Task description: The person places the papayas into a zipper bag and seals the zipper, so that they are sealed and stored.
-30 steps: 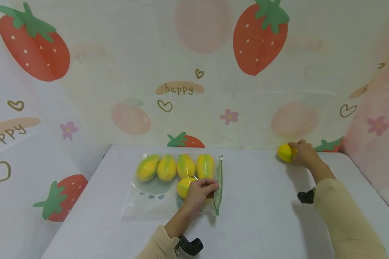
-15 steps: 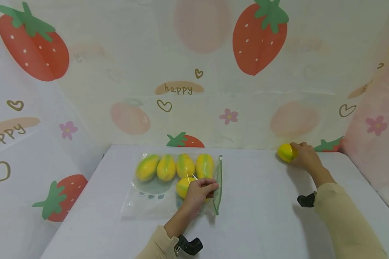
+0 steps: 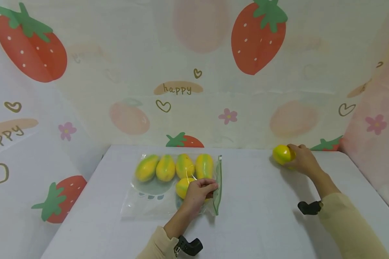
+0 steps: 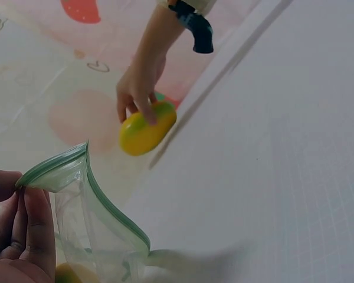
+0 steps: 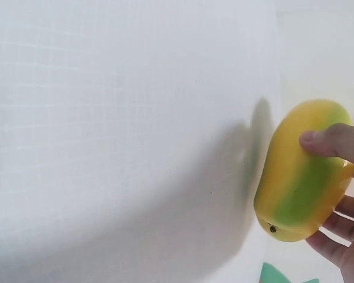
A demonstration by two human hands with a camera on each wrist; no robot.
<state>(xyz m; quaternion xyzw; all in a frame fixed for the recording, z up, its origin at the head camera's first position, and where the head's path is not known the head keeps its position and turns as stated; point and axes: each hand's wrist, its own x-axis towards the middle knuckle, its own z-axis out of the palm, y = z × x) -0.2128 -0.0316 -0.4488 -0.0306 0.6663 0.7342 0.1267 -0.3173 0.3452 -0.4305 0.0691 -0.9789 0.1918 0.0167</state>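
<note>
In the head view, my right hand [image 3: 303, 160] grips a yellow-and-green mango [image 3: 282, 154] at the far right of the table. Its thumb lies along one side of the fruit and the fingers round the other, as the right wrist view shows with the mango [image 5: 304, 177] near the surface. My left hand [image 3: 199, 194] pinches the green-edged opening of a clear zip bag [image 3: 133, 207]. Several similar mangoes [image 3: 166, 168] lie inside it, one partly hidden by that hand. In the left wrist view, the bag's mouth [image 4: 115, 206] gapes beside the pinching fingers [image 4: 38, 215].
A white table [image 3: 253, 216] carries the bag at centre left. Behind it stands a printed backdrop [image 3: 246, 97] with strawberries and flowers, and its sides fold forward at left and right. A black wrist device [image 3: 309, 208] sits on the right arm, another device [image 3: 190, 245] on the left.
My right hand, first at the mango by the back edge, has shifted slightly left and lifted the fruit a little with it. The left hand and bag stay in place.
</note>
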